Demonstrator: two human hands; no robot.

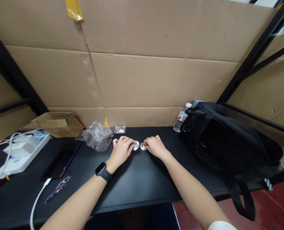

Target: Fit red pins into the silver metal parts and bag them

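Observation:
My left hand [121, 149], a dark smartwatch [103, 171] on its wrist, rests at the middle of the black table. Its fingers close on the edge of a small shiny silver disc [136, 145]. Just to the right, my right hand [156, 146] pinches a second silver disc [142, 146], partly covered by the fingers. A narrow gap separates the two discs. Bits of red show at both sets of fingertips; what they belong to is hidden. Behind my left hand lies a small clear packet [120, 129] with something tiny and reddish inside.
Crumpled clear plastic [97, 135] and a brown paper bag [59, 124] lie left. Nearer are a dark tablet [58, 161], keychain [57, 189] and white power strip [24, 156] with cables. A water bottle [181, 117] and black backpack [228, 140] stand right, before cardboard walls [142, 80].

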